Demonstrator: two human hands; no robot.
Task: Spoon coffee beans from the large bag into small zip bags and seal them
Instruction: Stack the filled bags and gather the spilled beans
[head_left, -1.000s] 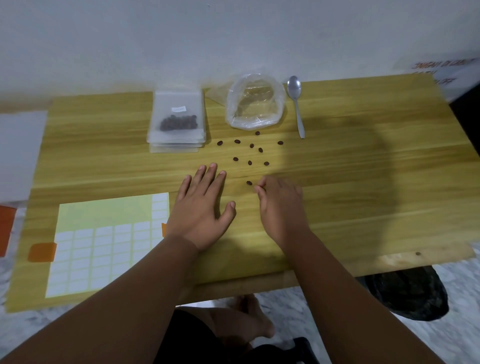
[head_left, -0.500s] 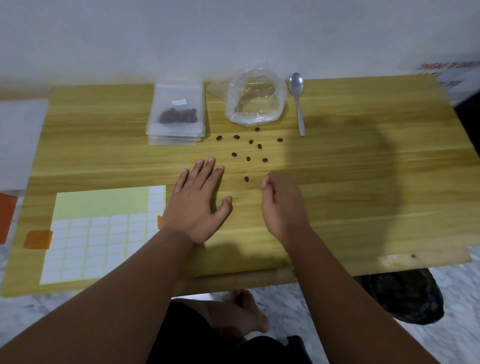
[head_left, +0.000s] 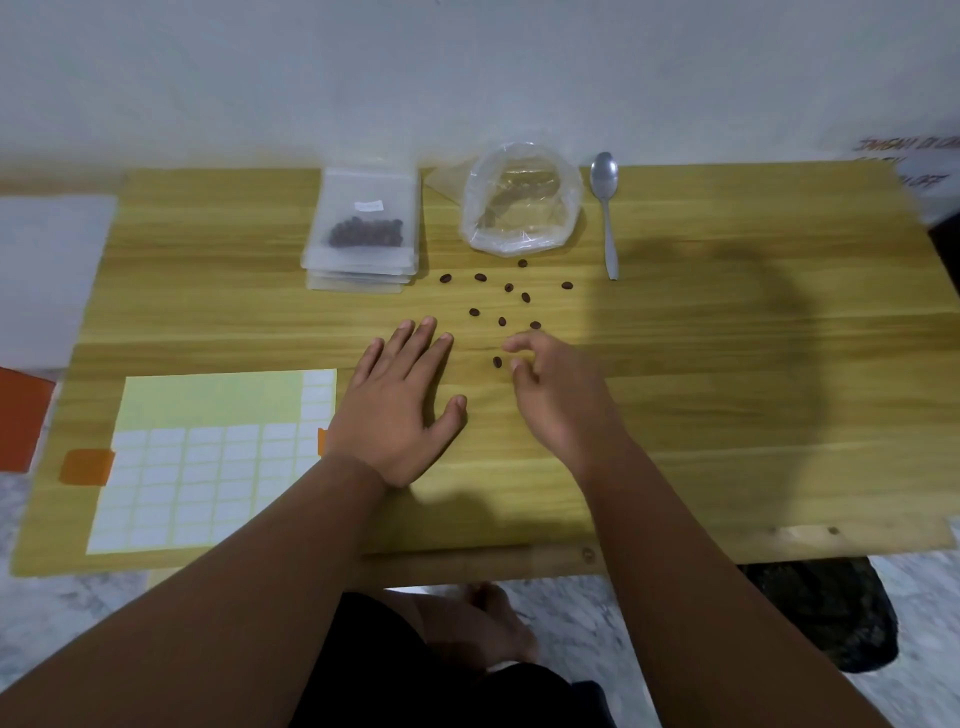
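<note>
My right hand (head_left: 556, 395) has opened from its pinch, empty beside a stray bean (head_left: 497, 361); left hand (head_left: 402, 400) lies flat, released; large bag (head_left: 521, 208) sits beyond the spill, so gathering likely comes first

Wooden table (head_left: 727, 415), white wall (head_left: 467, 67), marbled floor (head_left: 924, 665)

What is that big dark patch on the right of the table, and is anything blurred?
Head view: a broad, soft shadow lies across the right of the table, probably the person's own body blocking an overhead light. Head view: the right hand is smeared at its fingertips, while the left hand looks sharper. Head view: the clear large bag carries pale highlights.
</note>
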